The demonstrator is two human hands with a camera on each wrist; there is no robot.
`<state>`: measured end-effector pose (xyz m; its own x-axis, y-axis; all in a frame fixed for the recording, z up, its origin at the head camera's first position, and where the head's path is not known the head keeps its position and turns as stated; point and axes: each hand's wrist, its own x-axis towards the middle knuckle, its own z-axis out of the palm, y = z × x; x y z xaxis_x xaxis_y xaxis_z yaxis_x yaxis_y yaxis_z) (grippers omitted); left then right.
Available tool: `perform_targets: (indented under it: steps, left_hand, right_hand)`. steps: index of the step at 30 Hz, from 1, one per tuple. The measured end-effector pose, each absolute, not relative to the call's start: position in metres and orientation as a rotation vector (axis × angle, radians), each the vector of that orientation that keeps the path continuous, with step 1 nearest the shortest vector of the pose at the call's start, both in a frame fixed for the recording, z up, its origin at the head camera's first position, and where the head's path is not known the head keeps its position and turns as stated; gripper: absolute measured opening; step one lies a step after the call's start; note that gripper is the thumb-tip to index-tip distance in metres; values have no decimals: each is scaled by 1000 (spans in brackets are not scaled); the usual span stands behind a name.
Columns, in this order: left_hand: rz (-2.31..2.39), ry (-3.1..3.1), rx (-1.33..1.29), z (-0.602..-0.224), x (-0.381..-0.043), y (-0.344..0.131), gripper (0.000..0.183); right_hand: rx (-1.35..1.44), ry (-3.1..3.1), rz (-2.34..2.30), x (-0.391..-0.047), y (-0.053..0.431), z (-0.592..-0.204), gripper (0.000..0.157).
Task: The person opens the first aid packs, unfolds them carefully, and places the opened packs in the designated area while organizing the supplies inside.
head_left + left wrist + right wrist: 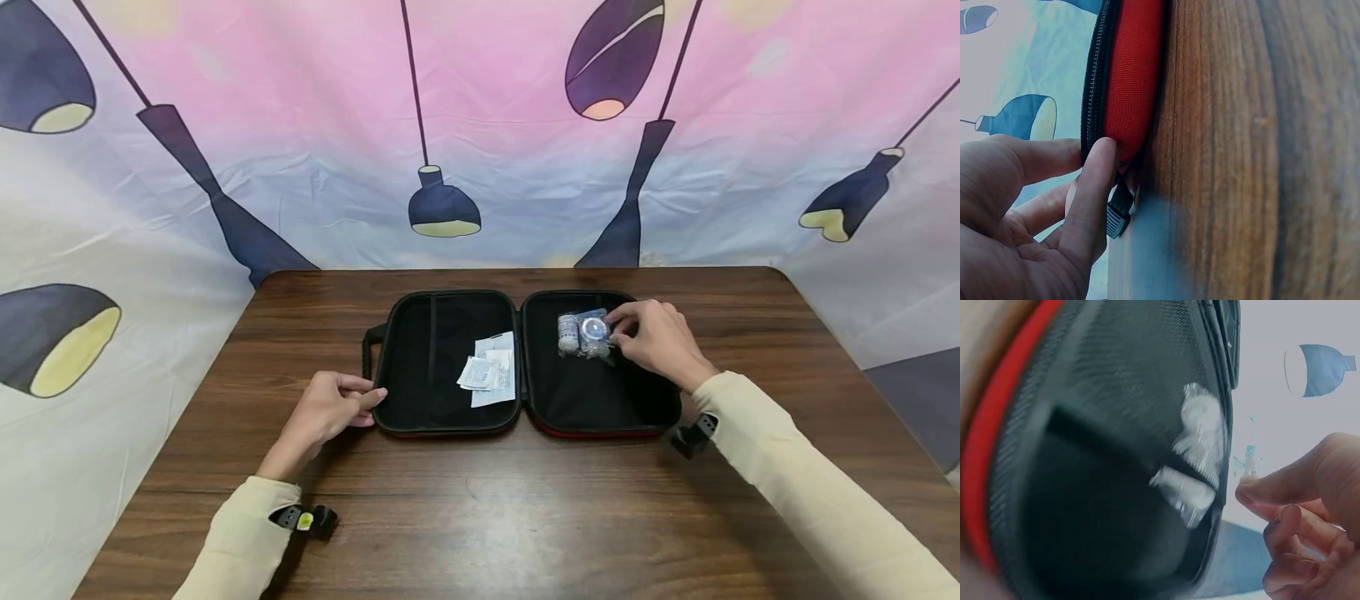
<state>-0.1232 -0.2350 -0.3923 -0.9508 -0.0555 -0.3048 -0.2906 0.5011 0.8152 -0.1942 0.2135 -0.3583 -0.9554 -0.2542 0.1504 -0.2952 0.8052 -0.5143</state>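
A black zip case (405, 367) with a red outside lies unfolded on the table. My left hand (333, 408) pinches its front left corner, thumb and finger at the zipper rim (1094, 94). Above the right half, my right hand (656, 337) pinches a small clear plastic packet (1250, 459) between thumb and fingertip. Wrapped in clear plastic, a white roll (567, 333) and a round bluish item (595, 327) appear beside those fingertips. The right wrist view has wrapped white items (1200, 422) against the case's lining. Several flat white packets (492, 371) lie in the left half.
A carry handle (367, 350) sticks out from the case's left side. The brown wooden table (480, 508) extends around the case, and a printed cloth (345, 208) with lamp drawings hangs behind its far edge. Each wrist wears a small black camera (322, 521).
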Motion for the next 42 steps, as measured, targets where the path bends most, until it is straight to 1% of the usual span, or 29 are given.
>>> perform_targets:
  steps: [9,18,33,42]
  left_hand:
    - [1441,2500,-299,-393,-125,-237,42]
    - [1438,2500,-289,-393,-123,-237,45]
    - [1448,2486,-302,-394,-124,-235,42]
    - [1439,2499,-286,-394,-124,-237,44]
  right_hand:
    - [398,-2894,812,-170,248,-364,25]
    - [334,-2917,824,-155,266,-370,26]
    - [387,-2951,794,-154,254,-393,23]
    - [398,-2984,854,-152,250,-396,21]
